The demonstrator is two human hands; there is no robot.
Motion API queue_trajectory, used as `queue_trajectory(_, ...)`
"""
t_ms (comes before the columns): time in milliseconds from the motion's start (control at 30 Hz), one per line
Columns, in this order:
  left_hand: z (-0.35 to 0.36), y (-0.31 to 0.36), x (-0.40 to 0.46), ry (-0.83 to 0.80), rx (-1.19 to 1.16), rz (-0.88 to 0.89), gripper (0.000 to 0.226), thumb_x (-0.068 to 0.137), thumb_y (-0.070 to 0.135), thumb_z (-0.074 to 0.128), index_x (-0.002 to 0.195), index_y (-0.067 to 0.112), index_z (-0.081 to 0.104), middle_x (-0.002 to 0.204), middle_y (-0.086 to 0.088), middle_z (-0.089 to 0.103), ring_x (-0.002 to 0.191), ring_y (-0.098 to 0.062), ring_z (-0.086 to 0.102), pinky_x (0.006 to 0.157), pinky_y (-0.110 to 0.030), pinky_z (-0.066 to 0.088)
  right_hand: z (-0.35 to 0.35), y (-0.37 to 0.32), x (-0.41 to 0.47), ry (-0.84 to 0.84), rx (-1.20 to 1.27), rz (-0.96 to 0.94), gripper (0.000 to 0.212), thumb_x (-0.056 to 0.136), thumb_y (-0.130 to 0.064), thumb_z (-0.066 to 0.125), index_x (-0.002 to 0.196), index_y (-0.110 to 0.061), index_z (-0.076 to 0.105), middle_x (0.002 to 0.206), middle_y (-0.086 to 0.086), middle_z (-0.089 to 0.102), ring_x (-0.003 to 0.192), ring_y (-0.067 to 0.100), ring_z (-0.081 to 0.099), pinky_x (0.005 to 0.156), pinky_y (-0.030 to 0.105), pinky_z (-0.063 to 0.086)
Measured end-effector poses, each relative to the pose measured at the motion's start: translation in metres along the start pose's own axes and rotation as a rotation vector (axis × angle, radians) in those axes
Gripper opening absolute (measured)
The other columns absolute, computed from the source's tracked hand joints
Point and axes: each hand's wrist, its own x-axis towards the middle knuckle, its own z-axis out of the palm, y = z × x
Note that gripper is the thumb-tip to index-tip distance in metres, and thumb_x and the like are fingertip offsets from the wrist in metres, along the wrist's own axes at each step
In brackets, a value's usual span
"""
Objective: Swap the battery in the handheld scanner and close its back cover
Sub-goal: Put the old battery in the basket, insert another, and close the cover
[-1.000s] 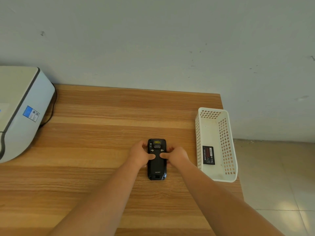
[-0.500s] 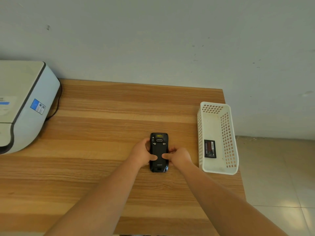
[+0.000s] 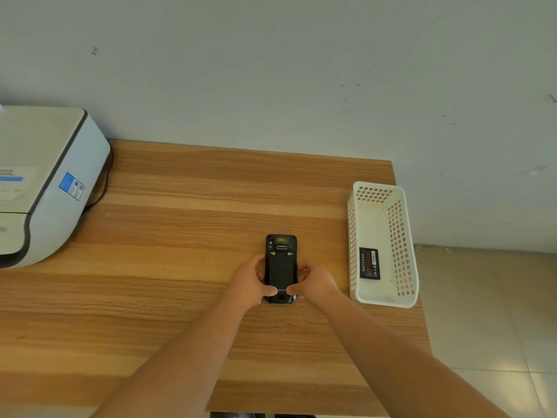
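The black handheld scanner (image 3: 281,267) lies face down on the wooden table (image 3: 180,236), its back cover in place. My left hand (image 3: 250,283) grips its left edge and my right hand (image 3: 315,282) grips its right edge. Both thumbs press on the lower part of the back cover. A loose black battery (image 3: 369,263) lies in the white plastic basket (image 3: 404,236) to the right of the scanner.
A white printer (image 3: 45,182) with a black cable stands at the table's left rear. The wall runs along the back edge. The basket sits at the table's right edge, with tiled floor (image 3: 482,312) beyond it.
My thumbs have slid from the middle of the back cover down toward its lower end. The scanner itself stays on the table.
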Motion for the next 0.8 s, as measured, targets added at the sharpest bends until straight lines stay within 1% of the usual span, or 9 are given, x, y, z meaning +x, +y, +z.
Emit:
queue_trajectory(100, 0.001, 0.004, 0.001, 0.014, 0.038, -0.021, 0.089, 0.07, 0.004, 0.082, 0.143, 0.029, 0.037, 0.09, 0.003, 0.059, 0.084, -0.016, 0.062, 0.072, -0.039, 0.059, 0.0, -0.003, 0.0, -0.011, -0.032, -0.009, 0.058, 0.071, -0.009, 0.084, 0.12, -0.017, 0.053, 0.085, -0.006, 0.06, 0.092, 0.02, 0.067, 0.087, 0.04, 0.057)
queue_trajectory(200, 0.001, 0.013, 0.003, -0.011, 0.041, -0.064, 0.088, 0.069, 0.002, 0.082, 0.141, 0.026, 0.038, 0.108, -0.005, 0.062, 0.094, -0.022, 0.063, 0.059, -0.032, 0.057, -0.002, -0.007, 0.002, -0.044, -0.034, 0.024, 0.059, 0.07, -0.012, 0.085, 0.119, -0.015, 0.052, 0.095, -0.001, 0.064, 0.092, 0.023, 0.069, 0.085, 0.041, 0.058)
queue_trajectory(267, -0.001, 0.016, 0.007, -0.016, 0.013, -0.095, 0.078, 0.07, 0.008, 0.083, 0.135, 0.024, 0.043, 0.116, -0.006, 0.062, 0.098, -0.023, 0.062, 0.069, -0.036, 0.059, -0.005, -0.012, 0.006, -0.041, 0.037, 0.059, 0.053, 0.072, -0.016, 0.085, 0.112, -0.016, 0.05, 0.097, 0.003, 0.068, 0.085, 0.022, 0.072, 0.081, 0.039, 0.06)
queue_trajectory(333, -0.005, 0.018, 0.014, 0.001, -0.018, -0.119, 0.064, 0.073, 0.017, 0.083, 0.128, 0.021, 0.049, 0.113, -0.004, 0.063, 0.096, -0.021, 0.063, 0.08, -0.042, 0.059, -0.008, -0.018, 0.012, -0.018, 0.085, 0.077, 0.044, 0.077, -0.019, 0.081, 0.109, -0.017, 0.05, 0.097, 0.007, 0.069, 0.084, 0.022, 0.072, 0.079, 0.038, 0.061)
queue_trajectory(467, -0.011, 0.023, 0.026, 0.029, -0.011, -0.148, 0.042, 0.081, 0.018, 0.077, 0.116, 0.018, 0.054, 0.108, -0.006, 0.062, 0.091, -0.022, 0.064, 0.073, -0.041, 0.061, -0.008, -0.024, 0.023, 0.004, 0.076, 0.101, 0.033, 0.079, -0.011, 0.078, 0.103, -0.012, 0.055, 0.098, 0.01, 0.07, 0.087, 0.024, 0.071, 0.079, 0.041, 0.061)
queue_trajectory(567, -0.013, 0.021, 0.033, 0.024, -0.006, -0.166, 0.039, 0.079, 0.015, 0.079, 0.11, 0.019, 0.056, 0.105, -0.005, 0.063, 0.089, -0.022, 0.065, 0.064, -0.035, 0.061, -0.011, -0.023, 0.028, -0.017, 0.134, 0.127, 0.029, 0.079, -0.005, 0.077, 0.097, -0.012, 0.054, 0.1, 0.011, 0.069, 0.088, 0.025, 0.07, 0.072, 0.037, 0.061)
queue_trajectory(633, -0.013, 0.021, 0.035, 0.016, 0.004, -0.171, 0.037, 0.079, 0.015, 0.079, 0.107, 0.019, 0.056, 0.103, -0.004, 0.063, 0.088, -0.021, 0.065, 0.063, -0.034, 0.06, -0.013, -0.024, 0.028, -0.033, 0.155, 0.132, 0.028, 0.08, -0.002, 0.076, 0.091, -0.012, 0.052, 0.097, 0.011, 0.068, 0.088, 0.025, 0.07, 0.069, 0.035, 0.061)
queue_trajectory(733, -0.016, 0.026, 0.035, -0.034, -0.009, -0.202, 0.035, 0.079, 0.013, 0.079, 0.103, 0.017, 0.055, 0.103, -0.007, 0.063, 0.089, -0.023, 0.065, 0.067, -0.037, 0.061, -0.017, -0.027, 0.026, -0.071, 0.143, 0.132, 0.031, 0.078, 0.0, 0.077, 0.086, -0.013, 0.05, 0.095, 0.013, 0.068, 0.089, 0.027, 0.071, 0.075, 0.04, 0.061)
queue_trajectory(800, -0.018, 0.032, 0.037, -0.07, -0.086, -0.232, 0.035, 0.08, 0.011, 0.077, 0.106, 0.014, 0.054, 0.109, -0.01, 0.062, 0.097, -0.025, 0.064, 0.066, -0.037, 0.06, -0.021, -0.031, 0.026, -0.122, 0.169, 0.146, 0.032, 0.077, 0.0, 0.078, 0.085, -0.012, 0.049, 0.092, 0.014, 0.068, 0.089, 0.028, 0.07, 0.074, 0.04, 0.061)
